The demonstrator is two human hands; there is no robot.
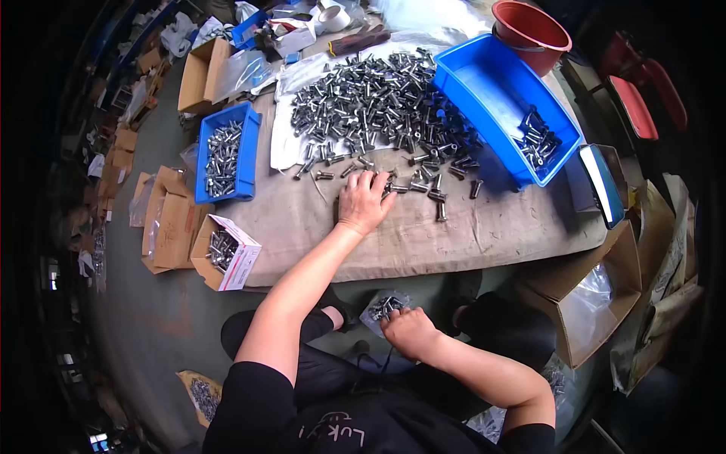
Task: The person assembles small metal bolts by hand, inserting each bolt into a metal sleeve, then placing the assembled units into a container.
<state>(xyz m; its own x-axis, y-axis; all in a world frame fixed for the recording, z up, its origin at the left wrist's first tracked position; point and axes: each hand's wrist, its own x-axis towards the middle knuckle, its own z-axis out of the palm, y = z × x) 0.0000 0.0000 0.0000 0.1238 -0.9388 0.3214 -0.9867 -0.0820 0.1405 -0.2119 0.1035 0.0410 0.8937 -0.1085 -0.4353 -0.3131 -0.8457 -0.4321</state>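
A large heap of dark metal bolts spreads over a white sheet on the cloth-covered table. At its near edge my left hand rests palm down, fingers somewhat apart, touching a few loose bolts; what lies beneath the palm is hidden. Below the table edge, over my lap, my right hand is closed on the rim of a clear plastic bag. Several bolts show inside the bag. More loose bolts lie to the right of my left hand.
A large blue bin holding some bolts stands tilted at the right, beside a red bucket. On the left are a smaller blue bin and a small carton, both with metal parts. An open cardboard box stands at the right.
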